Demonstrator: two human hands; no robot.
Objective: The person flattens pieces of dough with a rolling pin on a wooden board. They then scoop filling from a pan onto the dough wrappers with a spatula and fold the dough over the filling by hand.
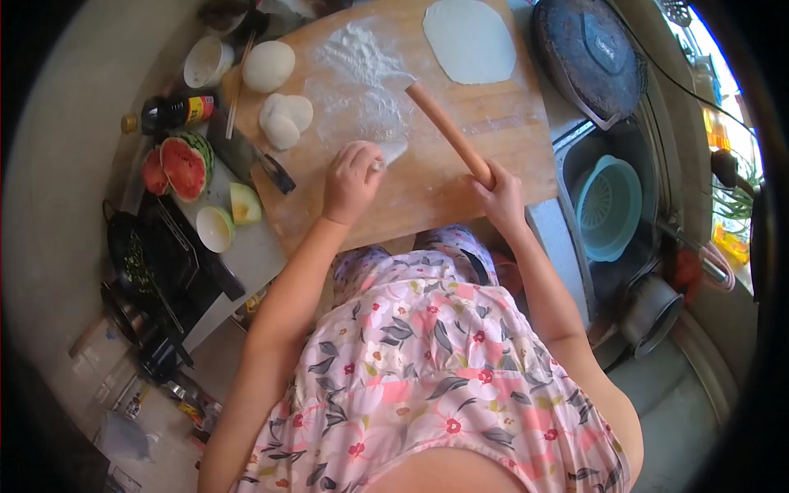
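My right hand is wrapped round the near end of a wooden rolling pin, which points up and to the left above the board. My left hand is closed, with a pale piece of dough showing past its fingers; most of that piece is hidden. Both hands are over a wooden board. Loose flour is spread across its upper middle. A rolled-out round sheet of dough lies at the far right. At the left are a dough ball and overlapping dough lumps.
Left of the board are a dark-handled knife, chopsticks, a sauce bottle, cut watermelon, melon pieces and a wok. To the right, a lidded pan stands beyond a sink holding a teal colander.
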